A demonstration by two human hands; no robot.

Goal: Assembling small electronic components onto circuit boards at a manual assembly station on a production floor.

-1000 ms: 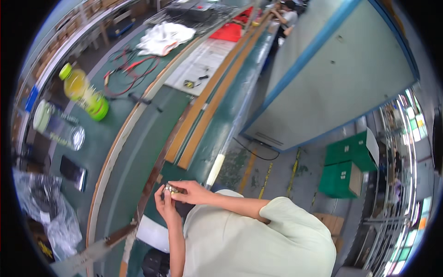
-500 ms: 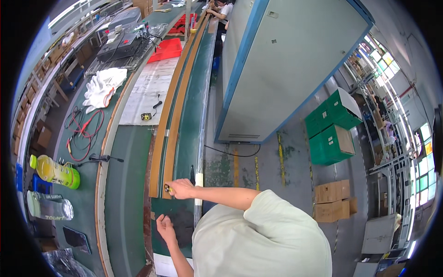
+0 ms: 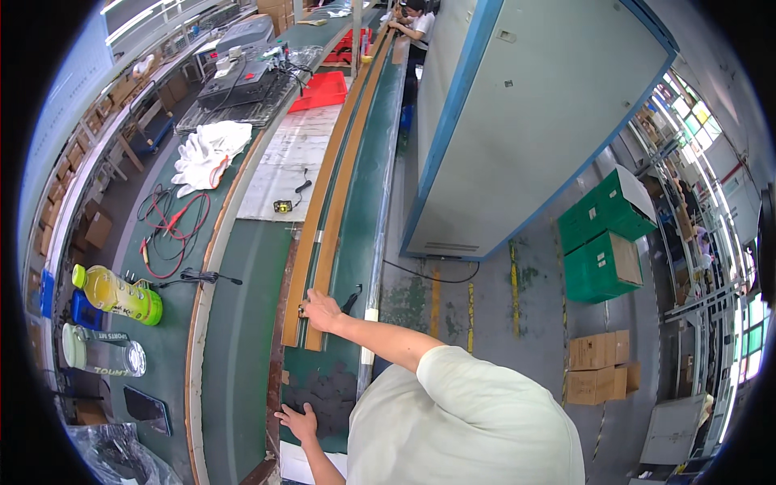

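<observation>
Two long brown strips [image 3: 330, 283] lie side by side along the narrow green workbench, running to its far end. My right hand [image 3: 323, 312] is over them close to their near end, fingers closed around a small dark thing at the fingertips that is too hidden to name. Beside its wrist lies a black object [image 3: 352, 299], perhaps a tool or cable end. Nearer to me, my left hand [image 3: 299, 422] is open with fingers spread, holding nothing, at the left edge of a patch of flat dark pieces [image 3: 330, 400] on the bench.
Left of me a side bench [image 3: 174, 356] holds bottles, a phone [image 3: 147, 410], red and black leads and white gloves [image 3: 208, 155]. A tall grey cabinet [image 3: 533, 121] stands right of the workbench, with green boxes [image 3: 602, 267] and cartons beyond. Another person works at the far end.
My right hand has moved farther along the strips; the yellow-and-black thing seen in it is now mostly hidden. My left hand has drawn nearer, its curled fingers spreading. The whole view has shifted.
</observation>
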